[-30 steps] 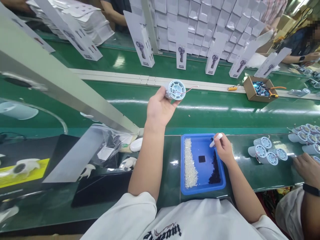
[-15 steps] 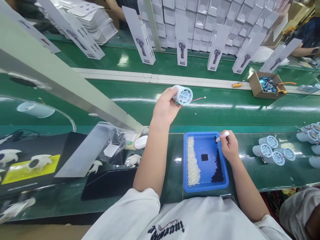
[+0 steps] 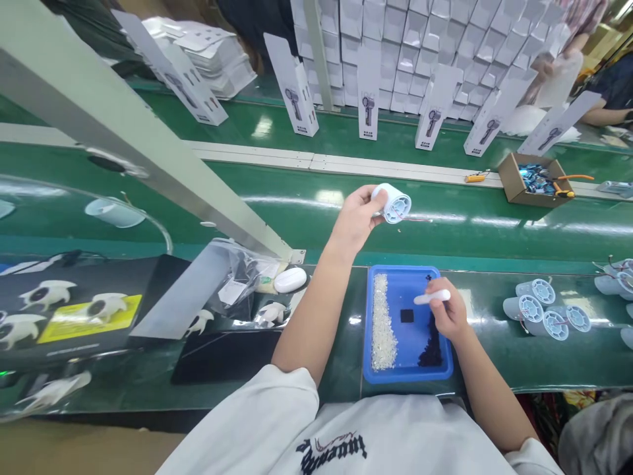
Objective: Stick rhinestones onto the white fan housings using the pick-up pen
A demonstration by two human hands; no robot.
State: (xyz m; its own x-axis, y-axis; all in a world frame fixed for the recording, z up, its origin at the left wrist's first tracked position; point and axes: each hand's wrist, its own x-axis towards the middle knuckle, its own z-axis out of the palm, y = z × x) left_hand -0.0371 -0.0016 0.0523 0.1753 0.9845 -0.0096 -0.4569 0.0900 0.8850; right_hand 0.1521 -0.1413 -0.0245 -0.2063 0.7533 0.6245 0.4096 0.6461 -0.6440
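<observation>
My left hand is wrapped round a pale blue cylindrical fan housing, held up over the green bench. Its spoked end faces right, and a thin wire with a small connector trails from it. In my right hand is a white pen-like tool, its tip pointing left above a blue tray. Along the tray's left side lie small clear-white pieces; small black pieces lie along its right side, partly hidden by my hand. A black square sits in the middle.
Several more fan housings stand right of the tray. Left are a plastic bag, a white oval object and white curved parts. A slanted metal post crosses the left side. A cardboard box and printed cartons stand beyond.
The white tool has left the black pieces and swung from pointing down to nearly level, over the tray. My left hand with the fan housing sits slightly further right; the whole view has shifted.
</observation>
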